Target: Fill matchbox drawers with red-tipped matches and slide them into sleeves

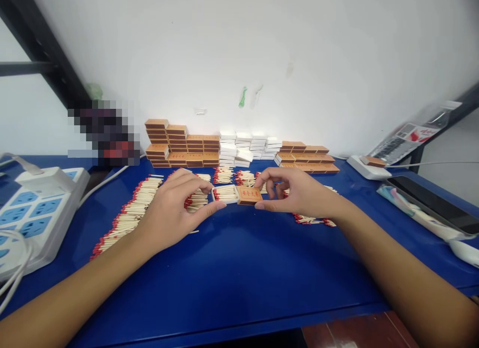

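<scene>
My left hand pinches the left end of a small white tray filled with red-tipped matches. My right hand grips an orange matchbox sleeve with red characters on it. The tray's right end meets the sleeve's left opening; whether it reaches inside is hard to tell. Both are held just above the blue table. Loose matches lie in a long row at the left, and more small piles of matches sit behind the hands.
Along the wall stand stacked orange matchboxes, white trays and more orange boxes. A white power strip with cables is at the left. At the right are a phone, a white adapter and a plastic packet.
</scene>
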Demonstrator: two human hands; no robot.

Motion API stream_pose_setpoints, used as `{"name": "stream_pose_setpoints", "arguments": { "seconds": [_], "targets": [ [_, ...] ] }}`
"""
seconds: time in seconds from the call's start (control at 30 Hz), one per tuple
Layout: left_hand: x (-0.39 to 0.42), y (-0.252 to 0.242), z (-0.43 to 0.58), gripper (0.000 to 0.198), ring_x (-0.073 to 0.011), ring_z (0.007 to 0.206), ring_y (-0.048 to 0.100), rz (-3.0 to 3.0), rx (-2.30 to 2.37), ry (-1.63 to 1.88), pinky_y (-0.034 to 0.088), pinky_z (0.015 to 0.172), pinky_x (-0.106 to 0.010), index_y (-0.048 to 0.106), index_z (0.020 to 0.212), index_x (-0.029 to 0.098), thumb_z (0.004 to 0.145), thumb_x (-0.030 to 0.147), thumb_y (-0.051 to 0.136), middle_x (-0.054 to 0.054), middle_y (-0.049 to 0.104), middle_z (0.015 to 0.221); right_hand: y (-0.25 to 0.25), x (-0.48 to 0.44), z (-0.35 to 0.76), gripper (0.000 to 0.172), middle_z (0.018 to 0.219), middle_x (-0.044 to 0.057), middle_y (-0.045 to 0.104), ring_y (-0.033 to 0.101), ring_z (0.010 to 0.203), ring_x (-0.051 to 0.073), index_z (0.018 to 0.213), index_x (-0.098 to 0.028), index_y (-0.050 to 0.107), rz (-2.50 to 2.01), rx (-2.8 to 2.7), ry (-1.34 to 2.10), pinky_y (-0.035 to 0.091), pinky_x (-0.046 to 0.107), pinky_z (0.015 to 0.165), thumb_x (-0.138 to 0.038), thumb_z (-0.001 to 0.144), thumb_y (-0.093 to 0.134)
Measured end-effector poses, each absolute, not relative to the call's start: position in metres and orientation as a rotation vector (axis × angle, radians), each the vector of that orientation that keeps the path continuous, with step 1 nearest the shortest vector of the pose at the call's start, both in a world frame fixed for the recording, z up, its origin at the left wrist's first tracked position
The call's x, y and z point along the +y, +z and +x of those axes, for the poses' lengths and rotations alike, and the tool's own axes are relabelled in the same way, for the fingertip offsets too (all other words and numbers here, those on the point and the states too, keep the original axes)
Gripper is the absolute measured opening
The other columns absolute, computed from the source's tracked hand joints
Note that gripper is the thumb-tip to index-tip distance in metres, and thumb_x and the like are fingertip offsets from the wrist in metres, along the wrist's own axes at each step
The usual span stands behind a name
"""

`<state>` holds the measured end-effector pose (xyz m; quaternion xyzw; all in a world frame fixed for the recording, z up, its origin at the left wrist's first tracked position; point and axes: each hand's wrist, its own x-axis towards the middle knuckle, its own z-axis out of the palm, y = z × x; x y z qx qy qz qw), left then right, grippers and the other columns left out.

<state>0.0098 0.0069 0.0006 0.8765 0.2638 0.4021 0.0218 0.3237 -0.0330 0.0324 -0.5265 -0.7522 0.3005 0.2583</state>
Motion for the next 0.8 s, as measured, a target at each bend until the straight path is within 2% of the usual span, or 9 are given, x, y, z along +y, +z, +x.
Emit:
{"name": "stream_pose_setpoints", "arguments": {
  "seconds": [0.33,0.57,0.8],
  "targets": [
    [0.0068,0.0055,0.0101,0.025,-0.0212,0.092,0.07,2.575,0.887,1.147,0.053,0.086,-0.036,0.076,0.1,0.024,0.095,0.047,0.082,-0.002,0.078,0.097,0.0315,-0.0317,0.3208,0.05,0.081,-0.002,0.064,0.055,0.064,0.012,0.107,-0.023,0.075,-1.367,-1.994,0.795,0.043,0.029,0.058,-0.061,0.079,0.09],
    [0.0064,0.0107,0.0101,0.03,-0.0219,0.096,0.074,2.331,0.992,1.118,0.057,0.084,-0.034,0.079,0.099,0.024,0.091,0.052,0.084,-0.002,0.081,0.102,0.0311,-0.0302,0.3202,0.05,0.088,0.001,0.069,0.058,0.074,0.016,0.112,-0.024,0.08,-1.291,-1.943,0.787,0.047,0.031,0.062,-0.061,0.08,0.09],
    [0.0075,0.01,0.0102,0.03,-0.0234,0.096,0.076,2.249,0.994,1.141,0.058,0.082,-0.035,0.08,0.096,0.024,0.087,0.052,0.087,-0.003,0.082,0.099,0.0319,-0.0318,0.3155,0.051,0.089,0.002,0.071,0.059,0.075,0.016,0.106,-0.023,0.08,-1.244,-1.856,0.85,0.047,0.031,0.06,-0.058,0.073,0.096]
  ]
}}
